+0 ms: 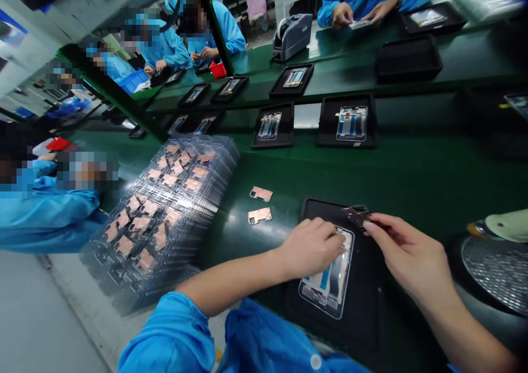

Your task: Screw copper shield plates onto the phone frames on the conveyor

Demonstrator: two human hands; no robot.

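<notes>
A phone frame (330, 282) lies in a black tray (367, 307) on the green bench in front of me. My left hand (311, 246) rests curled on the frame's upper end, fingers pressed down on it. My right hand (406, 254) pinches a small dark metal plate (357, 214) just above the tray's top right corner. Two copper-coloured plates (260, 193) (259, 215) lie loose on the bench to the left of the tray.
A stack of clear blister trays (165, 208) holding several copper plates stands at left. More black trays with phone frames (350, 122) (272, 125) ride the belt beyond. A round mesh fan (495, 268) sits at right. Other people in blue coats work around the line.
</notes>
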